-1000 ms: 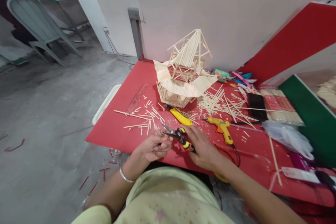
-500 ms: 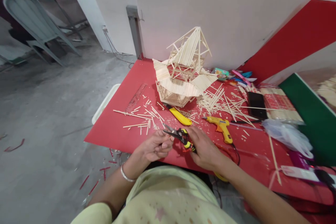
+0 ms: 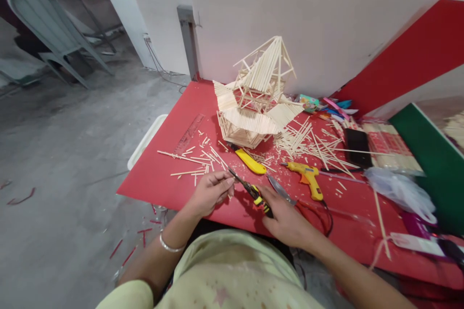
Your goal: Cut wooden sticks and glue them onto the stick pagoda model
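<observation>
**Left grip (image 3: 213,194) slides off to the side, and the cutters (image 3: 250,189) swing narrow**

Half a second ago the dark blades stood apart across the left fingertips; now they show as one slim line, and the left hand has turned and shifted outward and a little farther off. From where I stand, that looks like a gap between one snip and another, or a fresh setting of the blades, though I can see no cut piece drop.

The right grip (image 3: 279,212) is wrapped around the yellow-and-black handles, so the cutters run out of it forward and to its left, their tip just beside the left fingertips; whether they touch I cannot tell. The left grip is pinched, thumb to finger, but anything inside it is too small to make out.

A pointed metal blade (image 3: 278,187), hidden a moment ago, shows just beyond the right grip. Past both grips on the red worktop (image 3: 152,184) sit a yellow knife (image 3: 251,161) and, farther, the stick model (image 3: 250,120); a glue gun (image 3: 306,176) lies right of the right grip.
</observation>
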`<state>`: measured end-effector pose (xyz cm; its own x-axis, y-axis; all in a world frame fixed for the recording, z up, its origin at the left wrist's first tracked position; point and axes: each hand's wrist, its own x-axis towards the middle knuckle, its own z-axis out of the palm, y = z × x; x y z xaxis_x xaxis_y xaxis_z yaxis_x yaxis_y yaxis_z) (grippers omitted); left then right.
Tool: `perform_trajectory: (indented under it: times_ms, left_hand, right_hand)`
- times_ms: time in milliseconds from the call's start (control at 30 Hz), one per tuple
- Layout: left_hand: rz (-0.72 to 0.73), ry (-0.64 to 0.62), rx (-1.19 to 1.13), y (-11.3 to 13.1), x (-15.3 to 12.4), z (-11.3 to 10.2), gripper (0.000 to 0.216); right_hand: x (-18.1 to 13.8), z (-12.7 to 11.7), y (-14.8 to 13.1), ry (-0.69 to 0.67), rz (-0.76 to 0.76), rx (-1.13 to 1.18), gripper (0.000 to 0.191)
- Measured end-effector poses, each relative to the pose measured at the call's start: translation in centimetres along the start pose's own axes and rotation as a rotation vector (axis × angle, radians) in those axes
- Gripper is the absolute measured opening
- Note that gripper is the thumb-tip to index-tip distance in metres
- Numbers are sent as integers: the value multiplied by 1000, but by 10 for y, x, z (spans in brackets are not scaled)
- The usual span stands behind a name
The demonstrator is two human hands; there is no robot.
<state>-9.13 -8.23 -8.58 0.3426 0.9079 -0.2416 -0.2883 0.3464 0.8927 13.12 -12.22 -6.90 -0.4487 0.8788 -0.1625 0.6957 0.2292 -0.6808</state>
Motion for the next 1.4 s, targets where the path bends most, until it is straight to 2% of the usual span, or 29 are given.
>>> perform_trajectory:
  times_ms: [167, 300, 400, 500, 567, 633, 733, 767, 833, 933, 1033, 1133, 1300, 1400]
  left_hand:
    - [7, 4, 79, -2, 0, -2, 32]
    - [111, 34, 225, 3, -3, 0, 33]
    - [193, 70, 308, 6, -4, -1, 35]
    - [219, 76, 329, 5, -1, -3, 34]
    - [232, 75, 364, 2, 0, -5, 31]
    - [263, 114, 442, -1, 0, -6, 28]
    - [365, 247, 563, -7, -2, -9, 21]
    - [401, 291, 572, -9, -2, -9, 18]
    - [456, 349, 546, -12, -2, -10, 15]
    - [488, 377, 483, -14, 1, -10, 13]
    - [385, 328, 341, -15, 3, -6, 20]
    - [248, 229, 171, -16, 4, 2, 29]
    - [190, 121, 29, -21, 13, 20, 28]
    - [169, 113, -31, -24, 19, 32, 27]
  right_hand:
    - [-1, 5, 1, 48, 13, -9, 65]
    - [-2, 4, -7, 99, 30, 44, 60]
    - [-5, 0, -19, -18, 61, 275, 53]
    - [-8, -1, -27, -207, 206, 550, 42]
    - [-8, 0, -27, -262, 266, 603, 39]
    - [-6, 2, -23, -176, 250, 457, 42]
    - [0, 6, -15, 85, 240, -3, 52]
    - [2, 7, -13, 135, 257, -139, 56]
    - [7, 10, -13, 158, 306, -334, 61]
    - [17, 17, -19, 168, 370, -500, 64]
    - [25, 26, -24, 283, 357, -603, 64]
    - [24, 28, -17, 393, 251, -603, 63]
    - [11, 5, 6, 473, 138, -510, 41]
    - [21, -11, 9, 510, 134, -544, 35]
